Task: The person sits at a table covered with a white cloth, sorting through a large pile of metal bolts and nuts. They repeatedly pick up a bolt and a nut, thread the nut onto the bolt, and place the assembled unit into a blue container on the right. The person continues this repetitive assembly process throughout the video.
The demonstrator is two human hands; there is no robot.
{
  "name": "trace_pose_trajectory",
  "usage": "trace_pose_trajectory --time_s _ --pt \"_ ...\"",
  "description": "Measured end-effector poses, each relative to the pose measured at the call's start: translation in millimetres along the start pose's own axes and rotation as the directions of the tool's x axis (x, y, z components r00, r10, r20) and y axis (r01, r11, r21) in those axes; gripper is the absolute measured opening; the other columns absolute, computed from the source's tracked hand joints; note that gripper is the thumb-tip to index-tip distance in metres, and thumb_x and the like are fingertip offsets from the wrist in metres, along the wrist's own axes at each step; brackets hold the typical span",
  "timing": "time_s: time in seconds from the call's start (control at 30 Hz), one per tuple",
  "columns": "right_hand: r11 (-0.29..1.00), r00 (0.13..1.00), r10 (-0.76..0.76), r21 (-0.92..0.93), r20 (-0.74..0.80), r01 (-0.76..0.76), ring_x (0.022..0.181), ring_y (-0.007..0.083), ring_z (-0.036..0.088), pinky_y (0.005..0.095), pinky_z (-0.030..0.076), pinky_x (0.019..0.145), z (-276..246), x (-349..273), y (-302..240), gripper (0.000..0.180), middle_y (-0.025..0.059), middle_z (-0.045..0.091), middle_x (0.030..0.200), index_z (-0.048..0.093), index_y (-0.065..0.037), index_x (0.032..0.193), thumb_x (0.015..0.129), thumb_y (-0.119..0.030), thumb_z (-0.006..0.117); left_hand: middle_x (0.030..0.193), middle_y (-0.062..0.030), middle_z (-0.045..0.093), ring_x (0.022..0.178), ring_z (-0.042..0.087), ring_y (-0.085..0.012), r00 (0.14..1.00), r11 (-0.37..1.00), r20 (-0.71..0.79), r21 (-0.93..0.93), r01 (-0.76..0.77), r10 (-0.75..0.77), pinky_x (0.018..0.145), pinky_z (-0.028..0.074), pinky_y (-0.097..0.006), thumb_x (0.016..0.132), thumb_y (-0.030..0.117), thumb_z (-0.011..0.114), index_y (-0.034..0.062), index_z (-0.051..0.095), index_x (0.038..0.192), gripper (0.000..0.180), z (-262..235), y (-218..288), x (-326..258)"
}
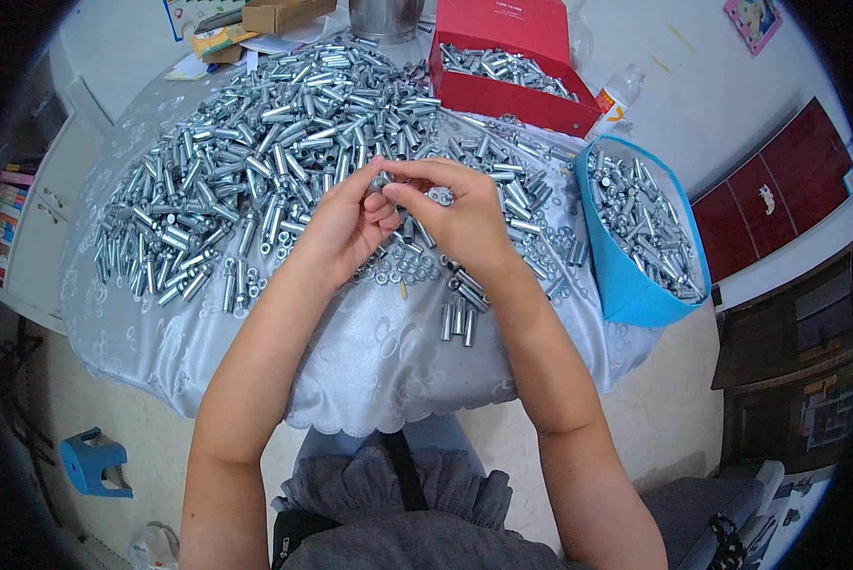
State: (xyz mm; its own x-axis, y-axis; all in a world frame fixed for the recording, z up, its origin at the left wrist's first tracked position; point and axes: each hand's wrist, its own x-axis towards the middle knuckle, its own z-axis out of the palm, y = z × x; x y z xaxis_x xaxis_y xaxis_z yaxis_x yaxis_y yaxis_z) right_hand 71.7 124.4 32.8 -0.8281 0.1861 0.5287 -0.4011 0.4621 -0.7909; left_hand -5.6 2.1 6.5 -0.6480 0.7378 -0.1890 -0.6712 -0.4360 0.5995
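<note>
My left hand (pixel 349 223) and my right hand (pixel 460 211) meet over the middle of a round table. Between their fingertips they pinch a small shiny metal bolt part (pixel 380 182), mostly covered by the fingers. Another silver piece (pixel 441 196) shows against my right palm; whether that hand holds it I cannot tell. Behind and left of my hands spreads a large heap of silver sleeve anchor bolts (pixel 284 133). Loose nuts and washers (pixel 388 271) lie just below my hands. Several short metal sleeves (pixel 459 320) lie near my right wrist.
A blue fabric bin (pixel 640 290) full of bolts stands at the table's right edge. Behind it are a red box (pixel 512 95) holding more metal parts and a plastic bottle (pixel 619 95). A metal pot (pixel 386 19) stands at the back. A blue stool (pixel 94 464) is on the floor, left.
</note>
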Motion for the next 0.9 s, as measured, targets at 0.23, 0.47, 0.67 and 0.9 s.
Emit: trace_pose_trajectory --time_s 0.23,0.47,0.67,0.9 --pt "0.971 0.967 0.232 0.039 0.107 -0.237 0.067 0.0089 0.056 0.026 0.046 0.063 -9.0 1.5 -10.5 0.014 0.0055 0.063 0.077 0.066 -0.002 0.084 0.075 -0.012 0.071 0.052 0.0051 0.036 0.049 0.036 -0.0049 0.993 0.983 0.003 0.142 -0.12 0.121 0.048 0.033 -0.02 0.091 0.02 0.051 0.0036 0.054 0.091 0.017 7.3 -1.4 -5.9" --pt "0.996 0.994 0.021 -0.086 0.105 -0.012 0.065 0.0095 0.045 0.0234 0.041 0.062 -19.0 4.9 -4.2 0.025 0.0016 0.056 0.079 0.066 -0.007 0.096 0.072 -0.012 0.072 0.053 0.0047 0.037 0.048 0.035 -0.0053 0.995 0.99 -0.055 0.112 -0.081 0.088 0.048 0.033 -0.021 0.092 0.021 0.051 0.0036 0.054 0.092 0.018 9.9 2.7 -8.7" --pt "0.988 0.987 -0.084 -0.121 0.135 0.1 0.068 0.0143 0.051 0.026 0.043 0.062 -18.1 4.4 0.4 0.026 0.0058 0.058 0.082 0.066 -0.007 0.098 0.073 -0.01 0.069 0.053 0.005 0.037 0.049 0.035 -0.0052 0.99 0.988 -0.13 0.147 -0.04 0.06 0.049 0.035 -0.022 0.092 0.02 0.05 0.004 0.054 0.091 0.017 13.8 3.4 -10.2" --pt "0.953 0.967 0.21 -0.252 0.146 -0.169 0.06 0.0133 0.048 0.0263 0.04 0.056 -22.2 4.2 3.7 0.02 0.0034 0.054 0.068 0.064 -0.004 0.088 0.075 -0.017 0.07 0.053 0.0052 0.037 0.048 0.035 -0.0051 0.996 0.989 -0.079 0.147 -0.02 0.032 0.05 0.034 -0.022 0.092 0.021 0.05 0.0058 0.053 0.089 0.016 6.8 -0.4 -5.9"
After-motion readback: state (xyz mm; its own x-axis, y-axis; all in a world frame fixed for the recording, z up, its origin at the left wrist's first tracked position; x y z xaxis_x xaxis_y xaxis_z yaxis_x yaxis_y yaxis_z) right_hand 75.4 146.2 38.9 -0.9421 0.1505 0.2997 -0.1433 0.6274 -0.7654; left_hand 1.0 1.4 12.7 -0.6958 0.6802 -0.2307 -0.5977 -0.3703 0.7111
